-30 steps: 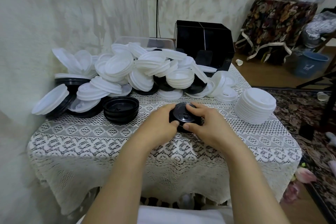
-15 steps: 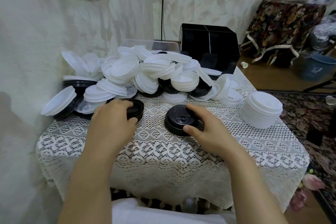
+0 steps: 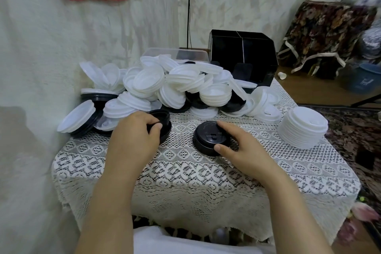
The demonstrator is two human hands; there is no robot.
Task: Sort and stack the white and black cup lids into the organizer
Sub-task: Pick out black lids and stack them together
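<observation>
Since a second ago, the left hand [image 3: 134,136] has left the small black lid stack [image 3: 206,140]. Its grip now clenches over the rim of a second black lid stack [image 3: 166,128], front-left of the organizer [image 3: 243,57]. The right hand [image 3: 241,150] keeps its grip, thumb and fingers curled round the small black lid stack, directly in front of the organizer. A heap of loose lids [image 3: 175,84], white and black mixed, lies left of the organizer, and a white lid stack [image 3: 303,128] stands front-right of it. The worktop [image 3: 185,171] carries a lace cloth. Right of the organizer are a floral-draped table [image 3: 329,27] and a blue bin [image 3: 362,80].
</observation>
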